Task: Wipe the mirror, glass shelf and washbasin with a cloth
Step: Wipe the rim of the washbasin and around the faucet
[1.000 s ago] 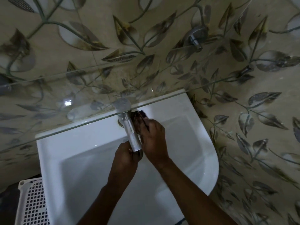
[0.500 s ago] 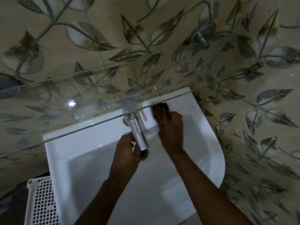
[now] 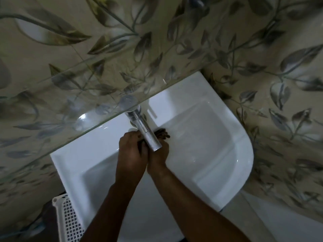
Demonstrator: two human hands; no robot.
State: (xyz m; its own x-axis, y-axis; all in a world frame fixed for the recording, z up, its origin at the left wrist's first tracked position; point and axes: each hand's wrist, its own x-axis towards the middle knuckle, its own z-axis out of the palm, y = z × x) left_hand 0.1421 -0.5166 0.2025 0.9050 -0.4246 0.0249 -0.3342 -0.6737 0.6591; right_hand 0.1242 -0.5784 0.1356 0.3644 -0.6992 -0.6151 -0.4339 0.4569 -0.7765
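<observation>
Under the chrome tap (image 3: 145, 131) of a white washbasin (image 3: 218, 145), a person's two hands are meeting over the bowl. The left hand (image 3: 132, 154) is curling its fingers around one end of a dark cloth (image 3: 161, 134), just left of the spout. The right hand (image 3: 158, 154) is lying below the spout's tip, partly hidden by it; its fingers are seemingly gripping the cloth, which is poking out to the right of the tap and touching the basin's back ledge. Above the tap, a glass shelf (image 3: 87, 95) is running slantwise across leaf-patterned wall tiles (image 3: 262, 67). Far below and left of the tap, a white perforated basket (image 3: 69, 222) is standing beside the basin.
</observation>
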